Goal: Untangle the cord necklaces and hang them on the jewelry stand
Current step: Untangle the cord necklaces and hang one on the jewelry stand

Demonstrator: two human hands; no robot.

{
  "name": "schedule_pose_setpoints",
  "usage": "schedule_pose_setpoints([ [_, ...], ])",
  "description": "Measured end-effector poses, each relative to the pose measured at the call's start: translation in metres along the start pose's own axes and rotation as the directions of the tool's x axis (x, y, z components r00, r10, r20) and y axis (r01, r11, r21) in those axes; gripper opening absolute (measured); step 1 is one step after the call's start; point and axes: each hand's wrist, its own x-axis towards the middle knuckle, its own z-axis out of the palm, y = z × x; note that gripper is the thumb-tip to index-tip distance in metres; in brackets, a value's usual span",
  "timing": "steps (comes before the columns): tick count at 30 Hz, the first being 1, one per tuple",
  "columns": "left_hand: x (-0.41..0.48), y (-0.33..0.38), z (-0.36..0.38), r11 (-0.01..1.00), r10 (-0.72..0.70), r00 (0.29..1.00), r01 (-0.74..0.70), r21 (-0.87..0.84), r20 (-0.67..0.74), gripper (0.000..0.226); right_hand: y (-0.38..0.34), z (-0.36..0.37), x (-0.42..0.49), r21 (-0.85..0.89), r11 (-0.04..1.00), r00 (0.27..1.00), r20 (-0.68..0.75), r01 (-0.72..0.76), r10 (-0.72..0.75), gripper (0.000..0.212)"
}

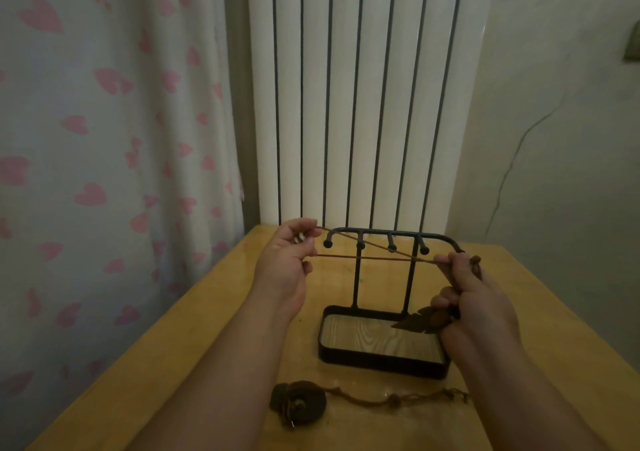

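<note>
**Brown cord pulled taut between your two hands, before the stand**

You have two necklaces in view. One cord necklace (374,259) is up in the air, drawn out as two thin strands that run from your left hand (287,260) to your right hand (474,298). The strands start apart at the left and meet at the right. Your left hand pinches the upper strand at its fingertips, and the lower strand passes by its curled fingers. Your right hand grips the meeting end between thumb and forefinger, and its lower fingers are curled round a dark feather-shaped pendant (415,322).

The strands cross in front of the black metal jewelry stand (408,233), at the level of its pegs. You cannot tell whether they touch it. The stand has one top bar, four ball-tipped pegs (360,244), two uprights and one tray base (381,364) with a wood-grain floor.

The second necklace (381,398) lies flat on the yellow wooden desk (207,329), just in front of the tray, with its one round dark pendant (298,404) at the left end.

Behind the desk are one white column radiator (346,87) and one curtain (104,139) printed with pink hearts.
</note>
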Motion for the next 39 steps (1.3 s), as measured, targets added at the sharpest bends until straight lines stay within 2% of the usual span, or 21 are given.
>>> schedule_pose_setpoints([
  [7, 0.011, -0.008, 0.013, 0.998, 0.022, 0.999, -0.020, 0.063, -0.030, 0.040, 0.000, -0.003, 0.007, -0.032, 0.999, 0.999, -0.036, 0.021, -0.022, 0.019],
  [21, 0.019, -0.021, 0.017, 0.996, -0.059, 0.997, 0.056, -0.075, -0.045, 0.038, -0.007, -0.004, 0.011, -0.137, 0.974, 0.981, -0.049, 0.182, -0.190, 0.016],
  [29, 0.015, -0.022, 0.018, 0.967, 0.085, 0.993, -0.062, 0.248, -0.083, 0.049, -0.028, 0.006, 0.014, -0.211, 0.937, 0.958, -0.011, 0.280, -0.288, 0.016],
  [34, 0.010, -0.022, 0.019, 0.884, 0.173, 0.984, -0.139, 0.447, -0.036, 0.039, -0.043, 0.016, 0.017, -0.250, 0.917, 0.948, 0.010, 0.312, -0.320, 0.014],
  [39, 0.014, -0.027, 0.016, 0.903, 0.165, 0.984, -0.126, 0.410, -0.063, 0.042, -0.049, 0.021, 0.019, -0.274, 0.904, 0.943, 0.029, 0.327, -0.332, 0.013],
])
